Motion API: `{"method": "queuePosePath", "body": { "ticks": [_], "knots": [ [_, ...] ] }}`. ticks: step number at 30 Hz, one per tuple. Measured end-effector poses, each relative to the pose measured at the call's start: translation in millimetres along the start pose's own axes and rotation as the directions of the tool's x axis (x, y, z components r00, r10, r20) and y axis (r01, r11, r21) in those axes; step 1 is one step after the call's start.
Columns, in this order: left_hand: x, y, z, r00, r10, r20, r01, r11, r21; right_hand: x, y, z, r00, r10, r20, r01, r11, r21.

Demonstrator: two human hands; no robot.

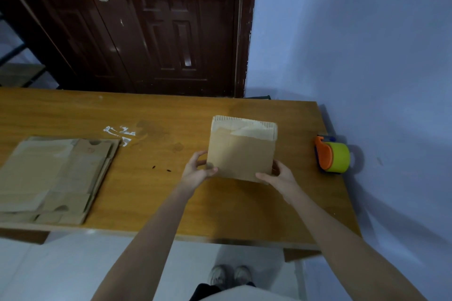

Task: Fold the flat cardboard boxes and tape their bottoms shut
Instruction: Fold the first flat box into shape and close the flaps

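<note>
A brown cardboard box (241, 151) is held up over the right half of the wooden table (151, 188), its broad face toward me and pale tape along its far top edge. My left hand (197, 171) grips its lower left corner, thumb on the front face. My right hand (277, 175) grips the lower right corner the same way. A stack of flat cardboard boxes (56, 178) lies at the table's left front. A tape dispenser (332, 155), orange with a yellow-green roll, stands near the right edge.
Bits of torn clear tape (119, 133) stick to the tabletop behind the flat stack. A dark wooden door (146, 27) stands behind the table and a blue wall (354, 44) runs along its right side. My shoes (230, 275) show below the front edge.
</note>
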State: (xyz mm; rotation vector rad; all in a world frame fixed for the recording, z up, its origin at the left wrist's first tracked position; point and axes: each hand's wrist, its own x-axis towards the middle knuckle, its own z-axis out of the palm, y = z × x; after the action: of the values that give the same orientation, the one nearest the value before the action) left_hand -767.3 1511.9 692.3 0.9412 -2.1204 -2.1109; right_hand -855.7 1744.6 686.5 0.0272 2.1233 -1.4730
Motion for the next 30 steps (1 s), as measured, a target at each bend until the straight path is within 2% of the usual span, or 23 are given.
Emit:
{"method": "queuePosePath", "body": {
  "ticks": [4,7,14,18,21,23,26,28,30],
  "knots": [
    [-15.7,-23.0,-2.9,0.989,0.132,0.062,-0.133,0.991,0.009,-11.0,20.4,9.8,1.0,-0.003,0.01,0.003,0.999,-0.042],
    [-23.3,-46.7,-1.0,0.983,0.183,0.022,-0.183,0.983,-0.004,-17.8,30.7,18.2,0.999,-0.051,0.002,0.051,0.996,-0.075],
    [-36.0,-73.5,8.0,0.989,0.143,-0.039,-0.146,0.987,-0.07,-27.6,43.7,24.1,0.988,-0.154,0.002,0.151,0.968,-0.202],
    [-39.4,-85.1,6.2,0.989,0.146,-0.02,-0.147,0.989,-0.033,-33.4,50.2,27.6,0.991,-0.134,0.027,0.137,0.958,-0.251],
    [-38.4,-90.7,1.2,0.995,0.094,-0.036,-0.093,0.996,0.014,-35.4,56.5,22.8,0.991,-0.111,0.076,0.129,0.945,-0.3],
    [-38.3,-85.1,0.1,0.998,0.01,-0.064,-0.015,0.997,-0.072,-33.6,50.1,15.1,0.995,-0.008,0.095,0.031,0.97,-0.241],
    [-38.4,-67.1,-4.9,0.993,-0.106,-0.055,0.098,0.986,-0.137,-26.0,31.5,3.0,0.987,0.144,0.068,-0.144,0.99,0.004],
    [-34.0,-57.8,-11.4,0.99,-0.137,0.031,0.139,0.987,-0.084,-21.9,25.3,-4.5,0.971,0.218,0.094,-0.233,0.954,0.189],
    [-29.1,-46.7,-16.4,0.978,-0.181,0.106,0.181,0.983,0.015,-17.5,24.1,-10.1,0.963,0.223,0.148,-0.254,0.938,0.236]
  ]
}}
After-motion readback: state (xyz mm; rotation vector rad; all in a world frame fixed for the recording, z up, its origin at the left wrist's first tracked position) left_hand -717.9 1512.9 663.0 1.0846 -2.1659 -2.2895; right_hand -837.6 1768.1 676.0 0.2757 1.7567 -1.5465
